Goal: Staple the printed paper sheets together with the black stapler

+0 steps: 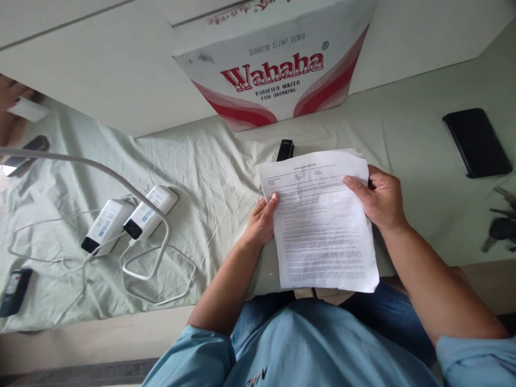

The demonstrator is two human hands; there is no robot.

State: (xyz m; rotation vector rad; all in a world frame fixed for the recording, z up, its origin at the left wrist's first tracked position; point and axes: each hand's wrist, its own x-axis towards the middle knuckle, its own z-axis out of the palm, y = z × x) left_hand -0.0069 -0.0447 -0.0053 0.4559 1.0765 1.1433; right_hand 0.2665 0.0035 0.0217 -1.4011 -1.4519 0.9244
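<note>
Farthest left, a little below nine o'clock from the sheaf of white printed paper (324, 231) between my hands, a small black oblong device (15, 293) lies on the desk (407, 123), which is spread with a pale green, wrinkled cloth. Just above nine o'clock is a dark flat object (30, 155) with a bright end, too blurred to name. A thick pale cable (74, 157) runs in from the left edge and curls down into loops. At nine o'clock lie two white oblong plastic blocks (107, 226) side by side, with black ends and blue lettering.

My left hand (262, 217) pinches the sheaf's left edge, thumb on the front. The sheaf is raised before me over the near edge of the desk, its heading, "OVERLEAF NOTES", at twelve. At eleven, a small black object (285, 149) shows partly behind its top edge; beyond that stands a white and red Wahaha water carton (282, 75). My right hand (382, 196) grips the sheaf's upper right side at two o'clock, thumb in front, fingers behind. Farther out at two is a black rectangular object (478, 142) with rounded corners, and at three a bunch of keys (502, 228).
</note>
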